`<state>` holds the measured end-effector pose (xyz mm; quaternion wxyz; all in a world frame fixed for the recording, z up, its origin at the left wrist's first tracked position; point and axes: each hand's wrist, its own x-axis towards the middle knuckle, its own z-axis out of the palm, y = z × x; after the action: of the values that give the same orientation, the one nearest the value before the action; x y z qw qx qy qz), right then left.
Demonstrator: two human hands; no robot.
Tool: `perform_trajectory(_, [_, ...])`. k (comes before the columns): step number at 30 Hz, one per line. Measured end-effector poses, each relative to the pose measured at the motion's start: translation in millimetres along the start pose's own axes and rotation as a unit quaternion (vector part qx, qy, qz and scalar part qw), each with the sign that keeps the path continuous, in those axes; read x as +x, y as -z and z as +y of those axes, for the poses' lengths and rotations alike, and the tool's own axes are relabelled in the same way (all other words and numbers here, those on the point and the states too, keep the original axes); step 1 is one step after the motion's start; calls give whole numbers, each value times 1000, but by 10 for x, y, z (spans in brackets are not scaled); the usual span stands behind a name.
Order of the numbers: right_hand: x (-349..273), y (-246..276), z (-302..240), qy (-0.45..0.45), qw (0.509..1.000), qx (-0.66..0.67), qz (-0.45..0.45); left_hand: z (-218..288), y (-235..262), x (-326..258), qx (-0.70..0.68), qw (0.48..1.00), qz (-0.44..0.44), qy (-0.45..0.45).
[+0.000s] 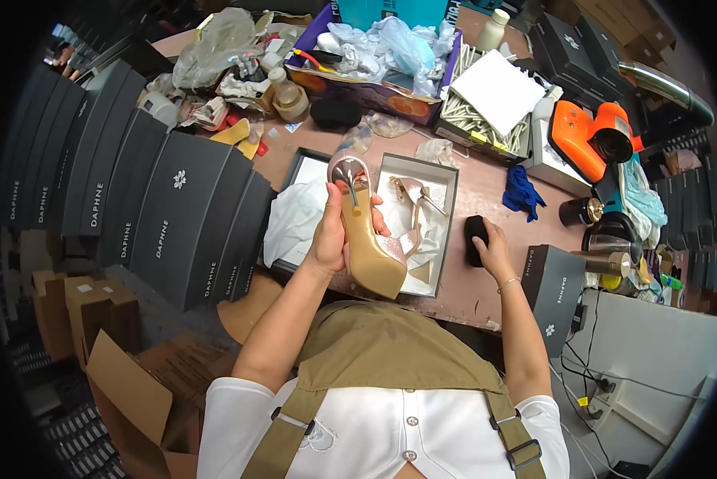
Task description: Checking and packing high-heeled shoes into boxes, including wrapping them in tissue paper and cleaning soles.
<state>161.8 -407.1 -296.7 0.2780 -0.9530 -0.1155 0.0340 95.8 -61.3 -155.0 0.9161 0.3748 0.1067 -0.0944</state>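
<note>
My left hand (329, 233) is wrapped round a pink high-heeled sandal (368, 243). The sandal's tan sole faces up and its metallic heel points away from me. To the right, my right hand (496, 251) grips a black sponge-like block (474, 241) at the table's near right side; its exact kind cannot be made out. Beyond the held sandal, a second pink sandal (417, 194) lies in an open shoe box (452, 180) lined with white paper. White tissue paper (292, 223) fills the other half of the box, partly hidden by my left arm.
Dark shoe boxes (186, 215) stand in a row at the left; another dark box (552, 287) is beside my right forearm. A purple carton (366, 84) of crumpled plastic, a blue cloth (523, 194) and an orange heat-tool-like device (579, 140) lie beyond. Open cardboard (131, 383) sits lower left.
</note>
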Motion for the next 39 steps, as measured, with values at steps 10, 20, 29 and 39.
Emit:
perform_trajectory(10, [521, 806, -1497, 54, 793, 285, -536, -6, -346, -451, 726, 648, -230, -3])
perform_trajectory(20, [-309, 590, -1965, 131, 735, 249, -617, -29, -480, -534, 766, 467, -429, -106])
perform_trajectory(29, [-1543, 622, -2238, -228, 708, 571, -349, -583, 1637, 893, 655, 722, 216, -52])
perform_trajectory(39, [-1801, 738, -2467, -82, 656, 653, -370, -280, 1253, -244, 263, 945, 158, -114])
